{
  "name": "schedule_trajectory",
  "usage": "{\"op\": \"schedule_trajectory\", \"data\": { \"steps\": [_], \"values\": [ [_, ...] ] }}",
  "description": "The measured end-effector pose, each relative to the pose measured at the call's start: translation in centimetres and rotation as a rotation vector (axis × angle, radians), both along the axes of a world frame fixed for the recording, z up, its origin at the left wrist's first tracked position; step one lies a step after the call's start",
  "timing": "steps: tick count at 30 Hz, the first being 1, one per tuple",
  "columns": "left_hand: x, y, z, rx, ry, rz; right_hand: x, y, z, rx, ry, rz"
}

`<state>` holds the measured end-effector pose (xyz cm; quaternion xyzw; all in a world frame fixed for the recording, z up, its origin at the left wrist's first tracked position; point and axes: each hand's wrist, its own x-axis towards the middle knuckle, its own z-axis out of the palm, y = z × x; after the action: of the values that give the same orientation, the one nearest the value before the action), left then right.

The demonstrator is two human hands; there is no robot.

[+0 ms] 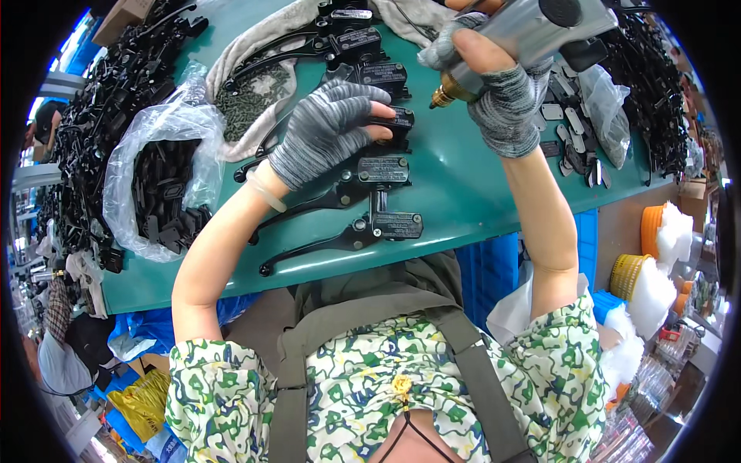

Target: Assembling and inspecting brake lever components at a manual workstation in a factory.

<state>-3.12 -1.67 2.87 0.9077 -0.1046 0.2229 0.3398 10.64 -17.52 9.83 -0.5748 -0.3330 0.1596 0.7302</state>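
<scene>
My left hand (328, 127), in a grey fingerless-tipped knit glove, is closed at a black brake lever assembly (401, 119), thumb and fingertips at the edge of its rectangular reservoir cap; part of the grip is hidden. Raised to the right, my gloved right hand (505, 100) grips a silver power screwdriver (540, 31) whose brass-coloured nose points down and left, apart from the levers. More such assemblies form a column: two nearer me, a brake lever (397, 225) and another (384, 170), and several beyond, including one (384, 75) just past my left hand.
Small dark screws (251, 104) lie on a whitish cloth (231, 58). Left of it, a clear plastic bag (123, 162) holds black plates. Black parts (85, 147) heap along the left edge. Loose metal plates (571, 127) and another plastic bag (606, 108) lie right on the green table (455, 193).
</scene>
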Motion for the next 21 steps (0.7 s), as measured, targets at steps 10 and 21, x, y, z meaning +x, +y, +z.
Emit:
{"op": "schedule_trajectory", "data": {
  "steps": [10,21],
  "values": [
    [-0.3,-1.0,-1.9,-0.381,0.063,0.048,-0.4,1.8,-3.1,0.108,-0.051,0.034],
    [-0.3,-1.2,-1.6,-0.388,0.096,0.076,1.3,1.3,-3.9,0.192,-0.074,0.204]
  ]
}}
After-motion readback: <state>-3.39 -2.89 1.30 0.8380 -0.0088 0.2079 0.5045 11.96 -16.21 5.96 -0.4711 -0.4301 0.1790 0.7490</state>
